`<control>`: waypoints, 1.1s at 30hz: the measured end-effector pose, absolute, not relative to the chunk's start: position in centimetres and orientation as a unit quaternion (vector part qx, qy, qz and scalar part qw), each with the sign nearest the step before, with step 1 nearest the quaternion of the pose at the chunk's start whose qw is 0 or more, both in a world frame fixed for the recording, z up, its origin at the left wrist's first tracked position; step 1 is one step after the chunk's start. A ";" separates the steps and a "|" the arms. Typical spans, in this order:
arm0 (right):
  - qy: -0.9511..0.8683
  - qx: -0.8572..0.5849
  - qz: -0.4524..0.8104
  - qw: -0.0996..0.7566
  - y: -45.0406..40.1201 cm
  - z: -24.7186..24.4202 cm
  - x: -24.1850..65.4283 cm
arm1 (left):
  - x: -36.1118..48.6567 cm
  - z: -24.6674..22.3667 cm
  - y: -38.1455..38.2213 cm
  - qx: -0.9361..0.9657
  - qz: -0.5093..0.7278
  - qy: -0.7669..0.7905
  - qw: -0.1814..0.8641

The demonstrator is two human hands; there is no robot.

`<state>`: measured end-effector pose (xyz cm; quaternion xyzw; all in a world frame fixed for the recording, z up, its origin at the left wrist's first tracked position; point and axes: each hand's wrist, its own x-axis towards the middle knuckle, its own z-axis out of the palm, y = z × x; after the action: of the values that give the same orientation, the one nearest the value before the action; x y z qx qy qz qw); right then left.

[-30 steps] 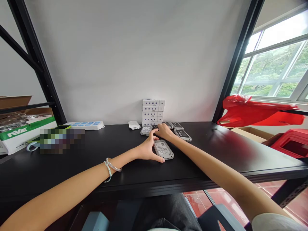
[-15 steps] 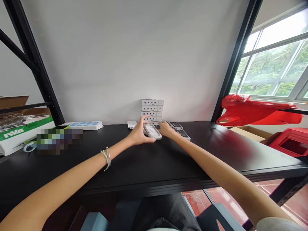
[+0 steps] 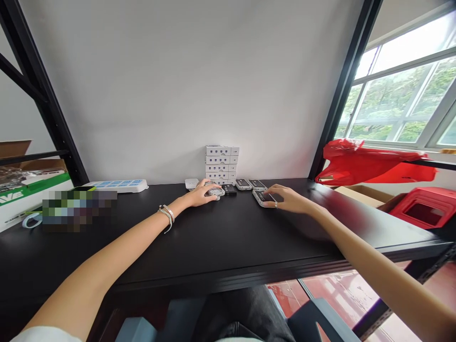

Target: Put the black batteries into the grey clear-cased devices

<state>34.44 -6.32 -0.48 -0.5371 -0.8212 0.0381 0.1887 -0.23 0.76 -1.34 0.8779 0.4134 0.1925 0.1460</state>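
My left hand [image 3: 201,194] is curled over a small silver-edged handheld device [image 3: 215,192] on the black table [image 3: 178,247], just in front of a stack of white boxes [image 3: 221,164]. My right hand [image 3: 287,200] lies with its fingers across a similar device [image 3: 262,198] at the right end of the group. Two more of these devices [image 3: 243,184] [image 3: 257,185] sit against the wall, and a dark one [image 3: 229,190] lies between the left-hand device and them. The hands hide part of the devices they cover.
A white power strip with blue switches [image 3: 119,186] and a small white item [image 3: 191,183] stand by the wall. A pixelated patch [image 3: 78,210] covers something at the left. A red bag [image 3: 370,164] and a red crate [image 3: 425,207] are beyond the table's right end.
My right hand has moved right, from the middle of the group onto the far-right device. My left hand has lowered the device it held to the table, and no longer shows its face.
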 end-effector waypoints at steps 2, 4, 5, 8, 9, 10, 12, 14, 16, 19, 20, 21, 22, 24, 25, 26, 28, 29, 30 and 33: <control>-0.823 -0.540 0.052 0.170 -6.5 -0.9 34.8 | -0.4 -1.5 0.8 0.881 0.166 0.416 0.152; -0.819 -0.548 0.067 0.158 -6.3 -1.2 35.0 | -0.4 -1.6 0.9 0.884 0.156 0.413 0.153; -0.816 -0.552 0.075 0.155 -6.1 -1.2 35.1 | -0.4 -1.7 0.9 0.885 0.154 0.411 0.152; -0.809 -0.557 0.103 0.160 -5.2 -1.4 35.5 | -0.3 -1.9 0.9 0.882 0.166 0.415 0.152; -0.807 -0.558 0.110 0.161 -5.0 -1.4 35.6 | -0.2 -1.9 0.9 0.879 0.174 0.416 0.152; -0.804 -0.561 0.113 0.163 -4.8 -1.5 35.7 | -0.2 -2.0 0.9 0.878 0.184 0.415 0.152; -0.801 -0.565 0.116 0.161 -4.5 -1.6 35.9 | -0.1 -2.0 1.0 0.880 0.201 0.403 0.153; -0.799 -0.568 0.120 0.156 -4.5 -1.6 35.9 | -0.1 -2.1 1.1 0.883 0.211 0.390 0.155; -0.796 -0.573 0.126 0.150 -4.5 -1.5 35.7 | 0.0 -2.2 1.1 0.881 0.214 0.392 0.157; -0.791 -0.580 0.134 0.142 -4.5 -1.4 35.5 | 0.2 -2.1 0.8 0.870 0.224 0.413 0.150; -0.793 -0.577 0.134 0.142 -4.5 -1.4 35.4 | 0.3 -2.0 0.6 0.865 0.238 0.419 0.140; -0.795 -0.574 0.134 0.145 -4.4 -1.4 35.3 | 0.5 -1.9 0.3 0.860 0.260 0.420 0.125; -0.795 -0.572 0.134 0.150 -4.4 -1.4 35.2 | 0.8 -1.7 0.0 0.857 0.289 0.414 0.105; -0.794 -0.567 0.140 0.166 -4.5 -1.4 34.6 | 1.4 -1.2 -1.2 0.850 0.350 0.387 0.067; -0.797 -0.559 0.144 0.177 -4.7 -1.5 34.2 | 1.7 -1.0 -1.9 0.850 0.370 0.370 0.061; -0.802 -0.547 0.148 0.189 -5.0 -1.5 33.6 | 1.9 -0.8 -2.8 0.852 0.375 0.358 0.072; -0.819 -0.511 0.146 0.215 -5.8 -1.4 31.7 | 2.4 -0.9 -4.7 0.868 0.340 0.334 0.140; -0.827 -0.496 0.140 0.224 -6.3 -1.3 30.5 | 2.5 -1.0 -5.6 0.876 0.310 0.318 0.186; -0.833 -0.485 0.132 0.230 -6.8 -1.2 29.3 | 2.6 -1.3 -6.4 0.880 0.287 0.307 0.220; -0.838 -0.485 0.123 0.217 -7.9 -0.9 25.8 | 2.7 -2.2 -7.8 0.880 0.239 0.311 0.268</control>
<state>25.82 -7.86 -0.90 -0.4849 -0.8384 0.1227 0.2167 2.70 -7.84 -2.16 0.8802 0.3110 0.2386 0.2676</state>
